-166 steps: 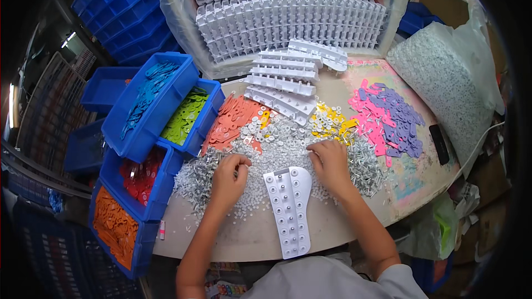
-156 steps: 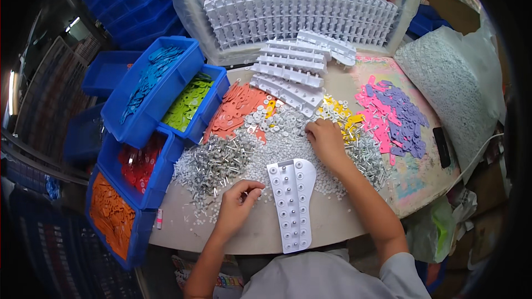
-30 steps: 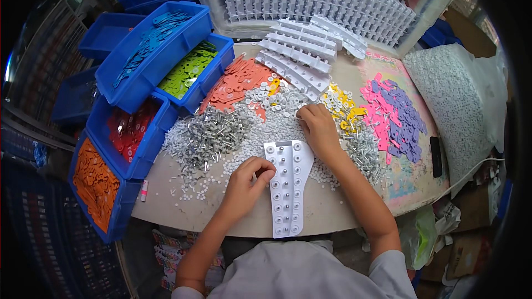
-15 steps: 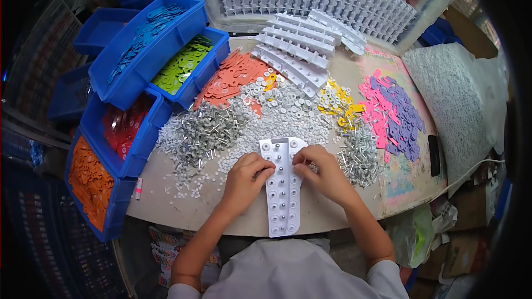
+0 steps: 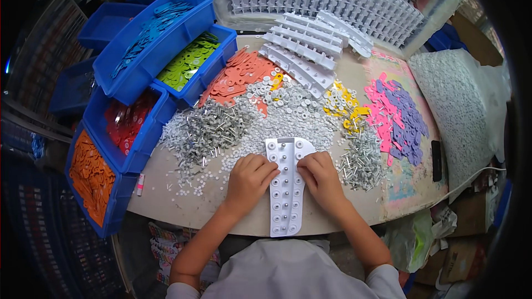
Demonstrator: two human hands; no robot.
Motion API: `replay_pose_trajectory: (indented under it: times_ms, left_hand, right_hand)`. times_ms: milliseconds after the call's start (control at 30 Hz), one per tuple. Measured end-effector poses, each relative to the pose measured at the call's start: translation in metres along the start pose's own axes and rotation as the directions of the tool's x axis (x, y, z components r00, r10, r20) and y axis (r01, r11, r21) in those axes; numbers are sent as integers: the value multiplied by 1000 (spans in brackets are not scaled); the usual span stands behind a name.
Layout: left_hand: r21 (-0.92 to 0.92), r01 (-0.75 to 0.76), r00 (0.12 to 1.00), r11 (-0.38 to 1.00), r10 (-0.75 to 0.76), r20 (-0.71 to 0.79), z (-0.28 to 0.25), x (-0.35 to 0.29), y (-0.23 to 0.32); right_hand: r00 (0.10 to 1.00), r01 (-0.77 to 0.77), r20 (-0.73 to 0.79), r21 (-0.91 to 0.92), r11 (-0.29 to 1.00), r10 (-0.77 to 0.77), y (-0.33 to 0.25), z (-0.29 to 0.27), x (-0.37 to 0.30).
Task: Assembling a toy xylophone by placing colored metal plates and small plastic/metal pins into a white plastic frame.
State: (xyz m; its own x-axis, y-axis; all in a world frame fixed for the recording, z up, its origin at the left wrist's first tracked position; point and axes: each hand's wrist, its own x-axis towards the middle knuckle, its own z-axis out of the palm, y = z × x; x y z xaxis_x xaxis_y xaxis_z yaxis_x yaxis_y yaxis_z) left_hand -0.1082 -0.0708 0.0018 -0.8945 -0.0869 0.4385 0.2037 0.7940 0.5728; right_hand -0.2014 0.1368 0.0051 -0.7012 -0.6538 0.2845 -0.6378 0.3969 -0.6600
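Note:
A long white plastic holder (image 5: 286, 187) lies on the table in front of me, its narrower end near the table edge. Metal pins run down its middle groove, with round white pieces seated along both sides. My left hand (image 5: 250, 181) is at its left edge, thumb and fingertips pinched together over the upper part. On the opposite edge, my right hand (image 5: 320, 180) is pinched in the same way. Whatever small piece each pinch holds, if any, is hidden by the fingers. Beyond the holder spreads a heap of small white round pieces (image 5: 293, 119).
Metal pins lie in a left pile (image 5: 213, 130) and a right pile (image 5: 360, 160). Coral (image 5: 235, 77), pink (image 5: 382, 113) and purple (image 5: 407, 124) flat pieces lie farther out. Blue bins (image 5: 158, 127) line the left. White holders (image 5: 307, 50) are stacked behind; a stuffed bag (image 5: 457, 105) stands right.
The whole view has shifted slightly, with the scene now a little farther right. My right fingers have drawn together and sit slightly lower along the holder's edge. Both hands stay beside it.

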Motion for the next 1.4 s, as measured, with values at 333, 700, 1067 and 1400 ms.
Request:
replay_pose_trajectory:
  times_ms: [333,700,1067,1400]
  left_hand:
    - [-290,93,986,953,-46,163,-2,3,-23]
    - [-48,109,992,993,-112,-62,-25,49,-43]
    - [156,143,989,977,-145,2,-17,118,-102]
    - [339,18,998,941,-37,49,5,135,-129]
  right_hand:
    - [999,1,49,-14,1000,0,-2,-8,4]
    - [985,-160,-70,0,987,160,40,-23,87]
    - [998,-56,-37,-292,955,47,64,-3,112]
    - [997,63,-21,-257,964,-71,72,-1,103]
